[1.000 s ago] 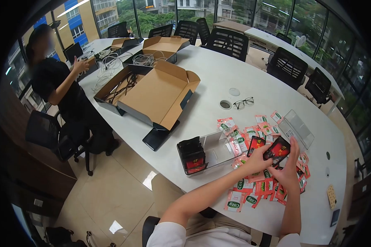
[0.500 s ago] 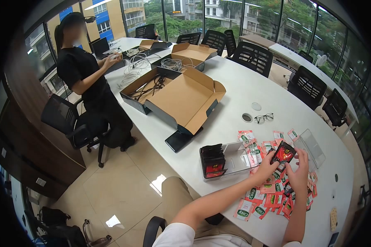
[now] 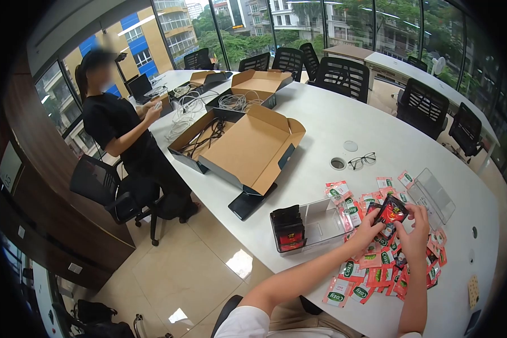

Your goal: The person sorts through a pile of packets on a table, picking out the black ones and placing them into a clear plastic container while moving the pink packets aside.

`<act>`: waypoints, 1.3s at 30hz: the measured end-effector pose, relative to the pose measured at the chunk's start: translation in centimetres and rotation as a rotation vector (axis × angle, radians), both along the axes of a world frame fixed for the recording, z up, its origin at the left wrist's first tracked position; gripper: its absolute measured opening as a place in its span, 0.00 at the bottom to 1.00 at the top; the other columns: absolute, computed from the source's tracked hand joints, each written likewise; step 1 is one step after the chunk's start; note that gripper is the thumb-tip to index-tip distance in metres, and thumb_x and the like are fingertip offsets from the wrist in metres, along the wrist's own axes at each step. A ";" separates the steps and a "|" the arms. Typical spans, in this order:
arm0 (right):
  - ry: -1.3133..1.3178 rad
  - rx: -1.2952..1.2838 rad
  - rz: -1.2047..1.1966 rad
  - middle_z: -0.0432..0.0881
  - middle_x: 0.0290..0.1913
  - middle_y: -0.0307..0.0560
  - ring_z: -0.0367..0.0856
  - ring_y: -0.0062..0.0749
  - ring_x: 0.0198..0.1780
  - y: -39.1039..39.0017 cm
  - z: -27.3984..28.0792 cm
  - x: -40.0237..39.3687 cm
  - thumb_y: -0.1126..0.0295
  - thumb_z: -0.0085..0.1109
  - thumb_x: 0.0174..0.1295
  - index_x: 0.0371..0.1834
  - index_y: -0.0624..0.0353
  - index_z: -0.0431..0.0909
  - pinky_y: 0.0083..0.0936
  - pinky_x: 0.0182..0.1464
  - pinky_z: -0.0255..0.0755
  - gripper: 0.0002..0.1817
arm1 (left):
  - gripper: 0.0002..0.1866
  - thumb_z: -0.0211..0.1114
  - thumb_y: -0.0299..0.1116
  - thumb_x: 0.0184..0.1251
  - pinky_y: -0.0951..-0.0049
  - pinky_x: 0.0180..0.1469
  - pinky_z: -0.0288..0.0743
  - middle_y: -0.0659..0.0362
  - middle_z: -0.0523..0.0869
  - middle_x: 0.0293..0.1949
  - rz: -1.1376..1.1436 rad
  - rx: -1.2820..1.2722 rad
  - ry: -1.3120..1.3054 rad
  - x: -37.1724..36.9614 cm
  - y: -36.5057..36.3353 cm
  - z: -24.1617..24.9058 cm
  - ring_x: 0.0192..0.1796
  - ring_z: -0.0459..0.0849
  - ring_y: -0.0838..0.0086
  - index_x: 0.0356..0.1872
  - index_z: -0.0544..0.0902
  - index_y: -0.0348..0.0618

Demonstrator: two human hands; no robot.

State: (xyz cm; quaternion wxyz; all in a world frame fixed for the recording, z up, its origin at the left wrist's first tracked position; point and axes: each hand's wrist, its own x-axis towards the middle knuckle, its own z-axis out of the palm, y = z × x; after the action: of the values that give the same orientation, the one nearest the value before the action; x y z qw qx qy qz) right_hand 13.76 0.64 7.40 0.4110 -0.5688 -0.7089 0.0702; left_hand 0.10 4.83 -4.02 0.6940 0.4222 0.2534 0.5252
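Observation:
Black-and-red packets [image 3: 393, 210] are held between my two hands, above a spread of pink Cozy sachets [image 3: 338, 292] on the white table. My left hand [image 3: 368, 230] grips them from the left, its fingers partly hidden behind them. On the right side, my right hand [image 3: 414, 231] holds their edge with thumb and fingers. Left of my hands is a clear plastic box [image 3: 324, 221], with a row of black packets [image 3: 288, 228] standing upright in its left end. A clear lid [image 3: 434, 198] lies beyond my right hand.
Eyeglasses [image 3: 362, 161] lie near a round table hole [image 3: 338, 163]. Open cardboard boxes [image 3: 250, 147] with cables and a dark phone [image 3: 247, 206] are farther left. A co-worker [image 3: 118, 124] stands at the left table edge, holding something small. Black chairs [image 3: 342, 76] line the far side.
The camera view has turned slightly, shifting the scene. Both hands still hold the packets, which are now fanned a little apart. The co-worker's hands are slightly lower in front of the body.

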 end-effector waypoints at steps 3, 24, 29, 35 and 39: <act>0.018 -0.031 -0.036 0.78 0.40 0.40 0.75 0.28 0.40 0.2 -0.1 1.5 0.79 0.71 0.49 0.43 0.60 0.76 0.27 0.39 0.67 0.18 | 0.25 0.60 0.30 0.70 0.82 0.38 0.76 0.63 0.82 0.46 -0.043 0.011 -0.035 0.4 -0.1 0.0 0.39 0.80 0.84 0.67 0.70 0.39; 0.612 0.092 0.511 0.85 0.44 0.51 0.85 0.30 0.46 -4.3 0.7 -5.2 0.89 0.61 0.59 0.40 0.62 0.73 0.27 0.53 0.78 0.12 | 0.28 0.64 0.30 0.68 0.72 0.53 0.81 0.57 0.82 0.53 -0.163 -0.123 0.130 -1.2 -0.9 3.6 0.53 0.84 0.73 0.67 0.68 0.41; 0.349 0.161 0.665 0.89 0.40 0.51 0.89 0.33 0.41 -3.5 2.3 -11.9 0.90 0.62 0.54 0.34 0.63 0.77 0.25 0.46 0.81 0.11 | 0.26 0.65 0.30 0.67 0.73 0.47 0.81 0.57 0.83 0.50 -0.170 -0.114 0.035 -0.3 -0.6 0.7 0.49 0.85 0.74 0.64 0.69 0.40; 0.383 -0.077 0.815 0.89 0.41 0.49 0.89 0.31 0.42 -1.7 0.7 -16.2 0.86 0.63 0.57 0.38 0.66 0.80 0.23 0.46 0.80 0.07 | 0.23 0.66 0.30 0.66 0.75 0.39 0.82 0.57 0.83 0.46 -0.134 -0.062 -0.073 1.2 0.8 -1.3 0.44 0.85 0.75 0.60 0.71 0.38; 0.220 -0.204 0.827 0.89 0.41 0.50 0.87 0.28 0.41 -1.2 -1.5 -17.1 0.86 0.61 0.59 0.41 0.67 0.79 0.23 0.47 0.79 0.08 | 0.23 0.66 0.24 0.63 0.74 0.37 0.82 0.57 0.82 0.45 -0.115 -0.155 -0.119 1.3 0.5 0.3 0.41 0.85 0.77 0.59 0.72 0.36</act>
State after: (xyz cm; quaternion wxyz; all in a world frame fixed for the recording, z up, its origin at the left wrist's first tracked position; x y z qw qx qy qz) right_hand -3.37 -0.54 5.92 0.3632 -0.2640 -0.8184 0.3585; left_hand 1.38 5.37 -3.69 0.7675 0.3492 0.2268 0.4874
